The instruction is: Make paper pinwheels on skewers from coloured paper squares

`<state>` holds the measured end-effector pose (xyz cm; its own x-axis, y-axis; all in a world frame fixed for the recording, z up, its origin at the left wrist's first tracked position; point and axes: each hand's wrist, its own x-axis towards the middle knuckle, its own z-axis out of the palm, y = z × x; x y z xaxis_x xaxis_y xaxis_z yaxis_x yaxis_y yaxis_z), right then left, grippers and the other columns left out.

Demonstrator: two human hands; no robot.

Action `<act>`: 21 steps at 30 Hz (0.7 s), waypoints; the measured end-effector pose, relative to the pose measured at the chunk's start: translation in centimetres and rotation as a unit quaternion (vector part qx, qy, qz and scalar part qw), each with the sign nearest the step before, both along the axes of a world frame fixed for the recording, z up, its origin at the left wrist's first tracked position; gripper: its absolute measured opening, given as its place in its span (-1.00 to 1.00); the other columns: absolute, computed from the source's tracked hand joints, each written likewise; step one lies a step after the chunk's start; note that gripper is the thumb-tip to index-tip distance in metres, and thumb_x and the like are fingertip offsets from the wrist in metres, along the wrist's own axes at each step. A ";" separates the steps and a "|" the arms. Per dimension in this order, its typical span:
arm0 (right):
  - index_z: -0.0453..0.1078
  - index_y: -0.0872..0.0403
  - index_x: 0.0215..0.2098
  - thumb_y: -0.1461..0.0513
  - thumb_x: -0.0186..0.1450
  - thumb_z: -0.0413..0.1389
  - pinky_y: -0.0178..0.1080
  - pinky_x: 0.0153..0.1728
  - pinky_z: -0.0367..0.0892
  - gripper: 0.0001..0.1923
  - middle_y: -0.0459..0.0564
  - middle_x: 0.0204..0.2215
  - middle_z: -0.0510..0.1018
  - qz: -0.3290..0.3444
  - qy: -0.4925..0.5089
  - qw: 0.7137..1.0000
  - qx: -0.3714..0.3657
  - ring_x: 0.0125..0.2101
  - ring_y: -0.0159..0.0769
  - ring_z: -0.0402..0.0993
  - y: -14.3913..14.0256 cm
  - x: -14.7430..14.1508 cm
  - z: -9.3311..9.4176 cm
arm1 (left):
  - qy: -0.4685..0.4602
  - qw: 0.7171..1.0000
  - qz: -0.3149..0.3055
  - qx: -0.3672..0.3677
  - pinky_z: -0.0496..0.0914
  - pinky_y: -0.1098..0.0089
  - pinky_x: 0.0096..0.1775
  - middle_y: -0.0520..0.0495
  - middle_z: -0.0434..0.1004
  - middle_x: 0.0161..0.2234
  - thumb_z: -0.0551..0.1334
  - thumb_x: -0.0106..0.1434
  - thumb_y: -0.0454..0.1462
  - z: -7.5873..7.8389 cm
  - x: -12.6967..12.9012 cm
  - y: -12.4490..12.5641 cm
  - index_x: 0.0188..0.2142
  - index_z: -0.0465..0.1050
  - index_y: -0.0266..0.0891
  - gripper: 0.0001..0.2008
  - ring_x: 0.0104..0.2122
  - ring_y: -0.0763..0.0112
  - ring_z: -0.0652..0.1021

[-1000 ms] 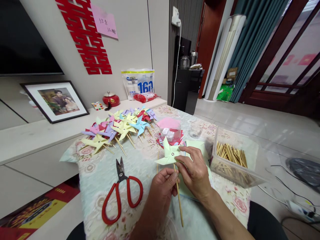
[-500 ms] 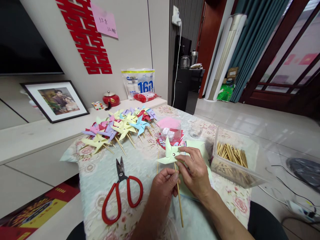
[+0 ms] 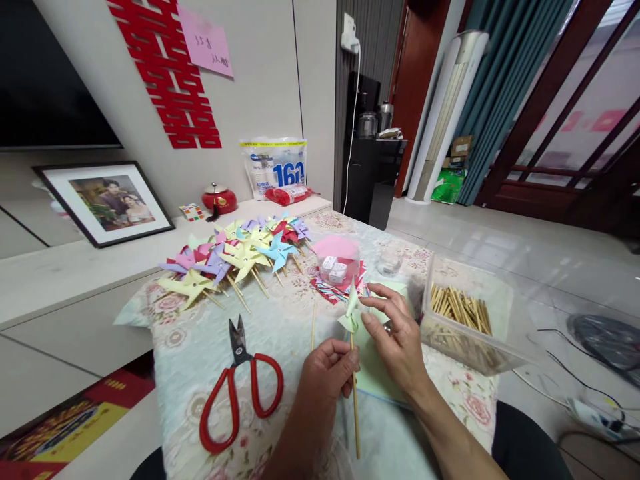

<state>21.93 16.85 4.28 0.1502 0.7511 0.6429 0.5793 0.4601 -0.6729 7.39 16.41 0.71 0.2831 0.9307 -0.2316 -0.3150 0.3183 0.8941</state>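
Observation:
My left hand (image 3: 327,370) pinches a thin wooden stick (image 3: 355,413) upright over the table. A pale green paper pinwheel (image 3: 351,312) sits at the stick's top, turned nearly edge-on to me. My right hand (image 3: 395,337) has its fingertips at the back of the pinwheel head, thumb and forefinger pinching there. Under my hands lie pale green paper sheets (image 3: 374,373) on the floral tablecloth (image 3: 200,347).
Red-handled scissors (image 3: 240,387) lie to the left. Several finished coloured pinwheels (image 3: 235,257) are piled at the far left. A clear box of wooden sticks (image 3: 460,313) stands right. A small pink-lidded tub (image 3: 337,260), patterned paper (image 3: 330,288) and a glass cup (image 3: 389,263) sit behind.
The pinwheel head has turned from facing me to nearly edge-on. My right hand shifted slightly right and up behind it; the view moved a little to the right.

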 end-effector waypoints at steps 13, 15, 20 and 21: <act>0.42 0.01 -0.26 0.15 0.28 0.21 0.03 0.00 0.27 -0.88 0.11 -0.01 0.53 -0.024 0.035 0.999 -0.016 0.03 -0.02 0.40 0.2 0.2 0.1 | 0.066 0.997 0.001 0.044 0.07 0.51 -0.64 0.13 0.37 -0.67 0.47 -0.05 -0.12 0.3 0.4 -0.4 -0.52 0.41 -0.24 -0.69 -0.73 0.64 0.22; 0.43 0.01 -0.26 0.16 0.28 0.21 0.02 -0.02 0.28 -0.88 0.11 -0.02 0.53 -0.019 0.037 0.999 -0.019 0.01 -0.02 0.41 0.3 0.2 0.0 | 0.067 0.997 0.000 0.041 0.07 0.51 -0.65 0.12 0.38 -0.66 0.46 -0.04 -0.12 0.4 0.3 -0.4 -0.51 0.40 -0.24 -0.69 -0.73 0.64 0.22; 0.45 0.01 -0.25 0.17 0.30 0.18 0.02 -0.01 0.29 -0.90 0.09 -0.04 0.53 -0.007 0.042 0.999 -0.031 0.00 -0.03 0.43 0.4 0.1 0.0 | 0.061 0.997 -0.016 0.039 0.08 0.51 -0.65 0.12 0.38 -0.66 0.46 -0.04 -0.11 0.5 0.3 -0.5 -0.51 0.41 -0.25 -0.67 -0.74 0.63 0.24; 0.46 0.01 -0.24 0.17 0.30 0.18 0.02 -0.01 0.30 -0.90 0.09 -0.04 0.53 -0.006 0.041 0.999 -0.031 0.00 -0.04 0.44 0.4 0.1 0.0 | 0.057 0.998 -0.018 0.036 0.08 0.51 -0.65 0.12 0.38 -0.66 0.47 -0.05 -0.09 0.5 0.3 -0.5 -0.51 0.41 -0.25 -0.66 -0.74 0.63 0.24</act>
<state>22.03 17.20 4.25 0.2103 0.7869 0.5801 0.5267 0.4088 -0.7453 7.69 15.96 1.16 0.2923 0.9358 -0.1971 -0.1988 0.2611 0.9446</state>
